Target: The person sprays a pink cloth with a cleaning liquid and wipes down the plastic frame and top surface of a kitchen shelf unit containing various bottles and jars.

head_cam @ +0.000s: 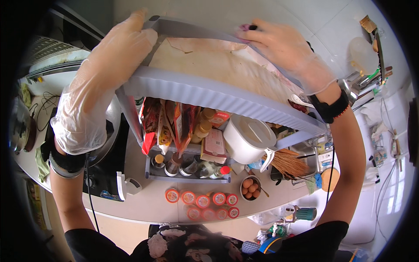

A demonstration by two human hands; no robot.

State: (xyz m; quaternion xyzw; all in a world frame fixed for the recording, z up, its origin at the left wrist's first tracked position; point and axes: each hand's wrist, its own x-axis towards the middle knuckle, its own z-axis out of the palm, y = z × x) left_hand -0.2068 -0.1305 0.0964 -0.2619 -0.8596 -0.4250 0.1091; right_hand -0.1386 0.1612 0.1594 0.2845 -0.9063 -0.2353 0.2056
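My left hand [119, 55], in a clear plastic glove, grips the left end of the top tier of a grey plastic shelf rack [209, 90]. A stained paper liner [209, 62] covers that tier, its back edge folded. Also gloved, my right hand [278, 46] pinches a crumpled purple cloth [244, 32] at the back rim of the tier; a dark thing shows by its fingertips. Under my right wrist lie a white spoon [299, 100] and dried red chillies [297, 106].
Below stand food packets [183, 121], a lidded white jug [250, 137] and bottles [196, 167]. Red-lidded jars [203, 200] and a bowl of eggs [250, 188] sit on the counter [157, 209]. A wok [113, 131] is left, a straw brush [288, 163] right, by the sink [312, 154].
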